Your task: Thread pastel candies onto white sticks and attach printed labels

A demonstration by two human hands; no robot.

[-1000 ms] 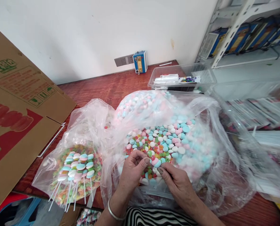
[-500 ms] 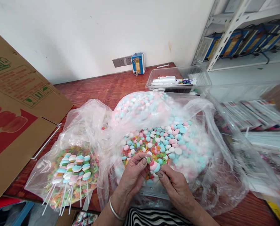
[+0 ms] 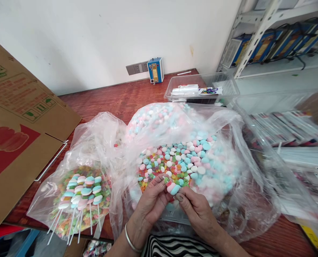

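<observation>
Between my hands is a candy skewer (image 3: 173, 189), with pink and blue marshmallow pieces and green and red gummies stacked together. My left hand (image 3: 155, 200) is closed, its thumb and fingers pinching the gummy end. My right hand (image 3: 198, 208) is closed at the blue end, thumb against forefinger; the stick itself is hidden there. Right below and beyond my hands, an open plastic bag holds loose pink, white and blue marshmallow candies (image 3: 193, 160) mixed with small gummy rings (image 3: 159, 160). To the left, several finished-looking candy skewers (image 3: 81, 192) lie on a clear bag of gummies (image 3: 60, 221).
A cardboard box (image 3: 22, 117) stands at the left. Farther back are a clear plastic tray (image 3: 172, 87) with white packets and a small blue device (image 3: 155, 70) by the wall sockets. Clear bins with stacked packaging (image 3: 290, 128) and a metal shelf (image 3: 255, 43) fill the right.
The candy skewer has turned slightly and shifted a little left between my fingers. My left hand has rolled a bit more open toward me, still pinching. The view has moved slightly.
</observation>
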